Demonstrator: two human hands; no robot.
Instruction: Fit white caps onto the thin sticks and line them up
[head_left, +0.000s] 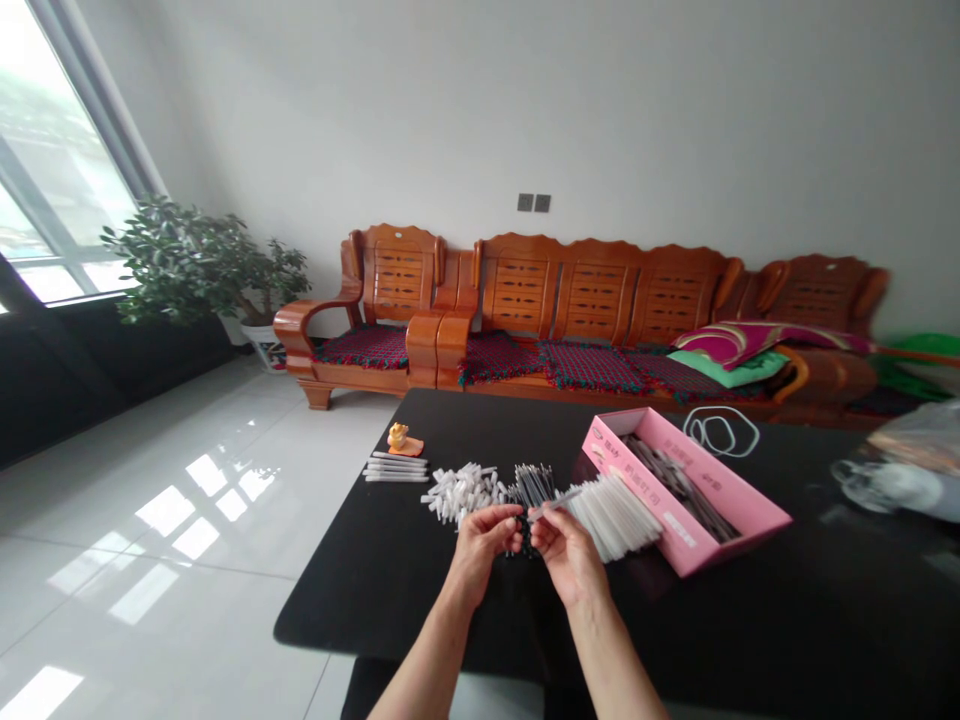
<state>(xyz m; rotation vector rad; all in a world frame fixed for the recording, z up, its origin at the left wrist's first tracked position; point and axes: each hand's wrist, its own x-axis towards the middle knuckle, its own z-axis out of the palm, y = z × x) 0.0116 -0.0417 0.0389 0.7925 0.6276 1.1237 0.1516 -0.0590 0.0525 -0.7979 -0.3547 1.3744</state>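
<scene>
My right hand [571,556] pinches a slim, whitish pen barrel [556,503] between thumb and fingertips. Close beside it, my left hand [480,548] has its thumb and fingers pressed together; whatever is in them is too small to tell. Small black pieces [526,545] lie beneath and between both hands, partly hidden. Just beyond are dark pen refills [534,484] in a bundle. White short caps [466,490] form a heap to the left, and many whitish barrels [616,518] lie stacked to the right.
A pink box [681,548] holding dark grey sticks stands right of the barrels. Several pale pens [396,467] lie in a row at left by a small yellow figure [399,437]. White loops [721,430] and a plastic bag [919,460] are on the black table [360,580].
</scene>
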